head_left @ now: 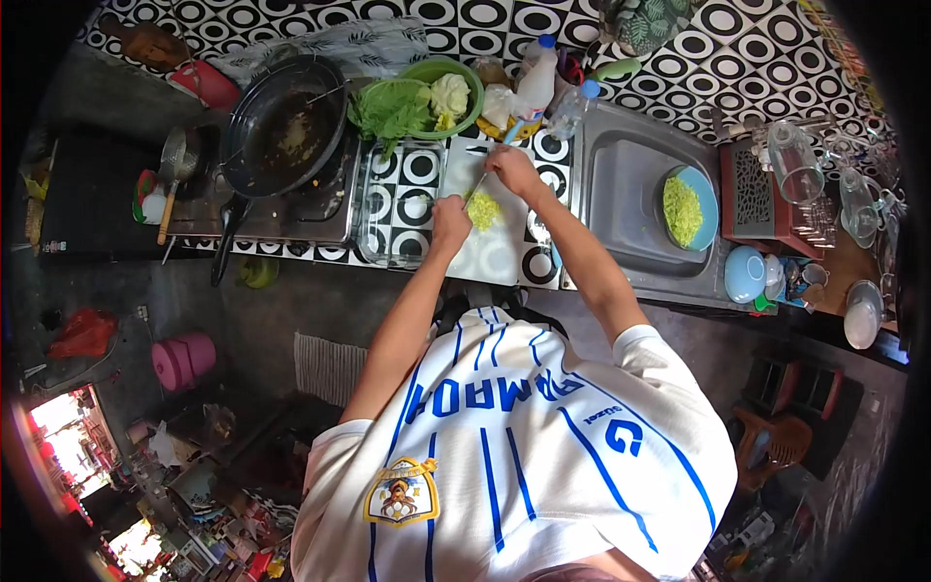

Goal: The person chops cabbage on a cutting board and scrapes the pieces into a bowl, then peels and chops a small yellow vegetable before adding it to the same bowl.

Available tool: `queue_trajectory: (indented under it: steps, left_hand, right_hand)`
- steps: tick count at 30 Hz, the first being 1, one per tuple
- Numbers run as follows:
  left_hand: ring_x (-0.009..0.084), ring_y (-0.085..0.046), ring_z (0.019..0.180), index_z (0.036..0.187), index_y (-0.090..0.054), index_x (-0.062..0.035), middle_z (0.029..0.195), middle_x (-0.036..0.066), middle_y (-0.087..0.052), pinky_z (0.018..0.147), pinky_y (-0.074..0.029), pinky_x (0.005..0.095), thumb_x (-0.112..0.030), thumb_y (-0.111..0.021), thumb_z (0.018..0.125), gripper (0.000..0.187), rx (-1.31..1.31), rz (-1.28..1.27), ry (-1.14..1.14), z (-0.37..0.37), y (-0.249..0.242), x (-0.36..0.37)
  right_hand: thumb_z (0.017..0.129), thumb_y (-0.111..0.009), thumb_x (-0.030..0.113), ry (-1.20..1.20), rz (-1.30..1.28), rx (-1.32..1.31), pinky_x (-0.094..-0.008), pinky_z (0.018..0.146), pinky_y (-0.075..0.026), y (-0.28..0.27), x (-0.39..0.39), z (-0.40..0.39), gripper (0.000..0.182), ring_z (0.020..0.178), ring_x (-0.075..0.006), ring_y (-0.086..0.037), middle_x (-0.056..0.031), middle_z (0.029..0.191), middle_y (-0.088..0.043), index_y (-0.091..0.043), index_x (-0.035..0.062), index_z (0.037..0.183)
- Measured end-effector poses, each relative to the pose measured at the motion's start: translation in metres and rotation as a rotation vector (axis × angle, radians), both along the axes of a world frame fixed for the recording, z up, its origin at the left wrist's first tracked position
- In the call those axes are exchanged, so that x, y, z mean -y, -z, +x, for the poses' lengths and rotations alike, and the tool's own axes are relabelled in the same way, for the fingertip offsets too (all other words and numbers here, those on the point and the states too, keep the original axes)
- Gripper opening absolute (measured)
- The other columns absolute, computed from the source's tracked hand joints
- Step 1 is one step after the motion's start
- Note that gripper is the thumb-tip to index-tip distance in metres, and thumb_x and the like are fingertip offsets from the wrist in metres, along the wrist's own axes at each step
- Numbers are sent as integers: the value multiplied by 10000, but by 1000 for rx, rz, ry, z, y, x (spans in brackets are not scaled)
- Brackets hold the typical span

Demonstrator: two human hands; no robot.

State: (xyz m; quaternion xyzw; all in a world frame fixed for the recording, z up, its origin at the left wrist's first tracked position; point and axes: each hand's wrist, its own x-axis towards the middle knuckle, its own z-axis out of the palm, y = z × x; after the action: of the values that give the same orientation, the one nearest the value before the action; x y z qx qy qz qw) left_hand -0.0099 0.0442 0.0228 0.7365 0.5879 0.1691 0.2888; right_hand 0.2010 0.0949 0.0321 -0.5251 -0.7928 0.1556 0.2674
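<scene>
My right hand (514,169) is closed around a knife (511,133) with a blue handle. Its thin blade slants down toward my left hand (451,219), whose curled fingers meet the blade near its tip. Both hands are above a white cutting board (485,260). Finely chopped pale green cabbage (484,210) lies in a small heap on the board, just beside my left fingers. In the sink at the right, a blue bowl (706,194) holds more chopped cabbage (683,212).
A green basin (475,89) with leafy greens (393,109) stands behind the board. Bottles (536,82) stand beside it. Left is a large black wok (281,126) on the stove, its handle jutting over the counter edge. The metal sink (621,160) is right; glassware (793,160) stands beyond.
</scene>
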Motion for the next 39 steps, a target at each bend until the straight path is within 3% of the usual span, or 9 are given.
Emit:
queue_trajectory:
  steps: [2, 6, 14, 18, 20, 25, 26, 30, 39]
  left_hand:
    - [440, -667, 836, 837, -686, 20, 820, 243, -682, 769, -532, 495, -48, -688, 754, 107, 26, -11, 0, -5, -1, -1]
    - [468, -662, 880, 849, -692, 31, 834, 292, -662, 771, -532, 523, -29, -659, 775, 100, 56, -9, -13, -3, -10, -1]
    - [473, -659, 881, 863, -698, 33, 853, 281, -674, 789, -536, 511, -28, -685, 770, 112, -10, 23, 22, -5, 5, 2]
    - [469, -661, 881, 872, -702, 28, 850, 277, -676, 794, -532, 513, -27, -684, 777, 112, 28, 9, 44, -6, -5, 0]
    - [466, -662, 883, 873, -704, 24, 843, 278, -674, 792, -531, 514, -26, -684, 781, 107, 48, 13, 51, -8, -9, 7]
    - [458, -664, 871, 863, -706, 13, 852, 281, -673, 777, -528, 512, -43, -703, 794, 89, 3, -22, 95, -8, -5, 0]
    - [457, -664, 867, 858, -705, 14, 847, 279, -673, 775, -527, 513, -44, -705, 795, 86, -8, -3, 104, -7, -6, 2]
    - [455, -662, 860, 811, -683, 24, 810, 268, -663, 753, -527, 515, -24, -691, 796, 51, -8, 21, 172, -13, -6, 0]
    - [457, -661, 889, 854, -710, -1, 892, 287, -662, 770, -546, 496, 11, -641, 796, 91, -79, 17, 286, -14, 3, -16]
  right_hand:
    - [709, -599, -14, 5, -35, 47, -417, 785, -529, -8, -1, -2, 123, 882, -327, -643, -113, 828, -681, -685, 53, 765]
    - [719, -597, 1, 69, 18, 9, -420, 782, -532, -4, 7, -4, 137, 872, -332, -650, -120, 795, -684, -708, 71, 759]
    - [710, -640, 40, 117, -234, 111, -455, 740, -526, -16, 28, 5, 117, 799, -360, -662, -136, 786, -697, -723, 93, 773]
    - [732, -680, 35, 79, -28, 72, -462, 719, -525, -41, 41, -3, 149, 803, -365, -661, -133, 822, -703, -722, 97, 861]
    - [732, -688, 35, 150, -108, 14, -457, 722, -528, -14, 48, 6, 143, 811, -361, -665, -130, 826, -704, -723, 100, 854]
    - [734, -659, 15, 173, -140, 97, -444, 725, -535, -29, 59, 4, 179, 819, -354, -681, -129, 854, -722, -738, 105, 868]
    - [741, -630, 22, 198, -175, -23, -447, 739, -534, -15, 64, 9, 190, 836, -353, -681, -136, 847, -719, -740, 103, 873]
    - [744, -653, 43, 230, -132, 106, -445, 754, -542, -44, 73, -4, 174, 853, -353, -681, -134, 852, -718, -745, 106, 877]
    - [738, -672, 38, 354, -167, -126, -448, 704, -538, -18, 104, -4, 143, 772, -359, -678, -156, 786, -700, -745, 99, 844]
